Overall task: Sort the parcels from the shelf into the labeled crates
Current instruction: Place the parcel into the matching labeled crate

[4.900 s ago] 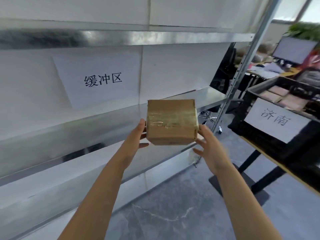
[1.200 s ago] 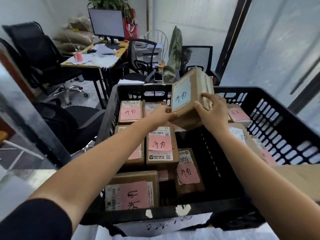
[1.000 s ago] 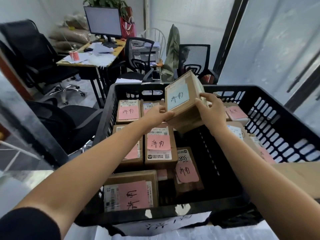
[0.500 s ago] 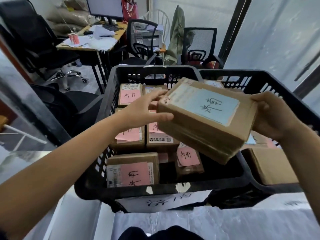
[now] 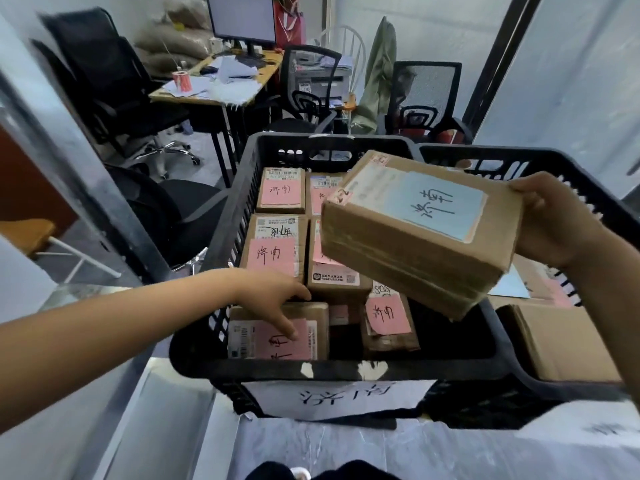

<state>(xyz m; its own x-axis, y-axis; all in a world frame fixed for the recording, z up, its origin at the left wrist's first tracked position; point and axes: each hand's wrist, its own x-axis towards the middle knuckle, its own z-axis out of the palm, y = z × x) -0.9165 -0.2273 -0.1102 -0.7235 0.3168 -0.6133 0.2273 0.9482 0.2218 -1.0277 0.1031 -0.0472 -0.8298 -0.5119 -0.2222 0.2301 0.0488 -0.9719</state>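
Note:
My right hand [image 5: 557, 220] grips the right end of a brown cardboard parcel [image 5: 412, 244] with a pale blue handwritten label, held tilted above a black slatted crate [image 5: 346, 370]. The crate carries a white paper sign [image 5: 343, 398] on its front wall and holds several brown parcels with pink labels. My left hand [image 5: 277, 299] is down inside the crate, fingers apart, fingertips touching the front-left pink-labelled parcel [image 5: 277, 336]. It holds nothing.
A second black crate [image 5: 540, 386] stands against the first on the right, with a plain brown box [image 5: 568, 344] inside. Both sit on a pale surface. Behind are black office chairs [image 5: 114, 88], a desk with papers [image 5: 221, 84] and a monitor [image 5: 242, 19].
My left hand has let go of the blue-labelled parcel and dropped into the crate onto the front-left parcel. My right hand alone holds the parcel now, a little further right.

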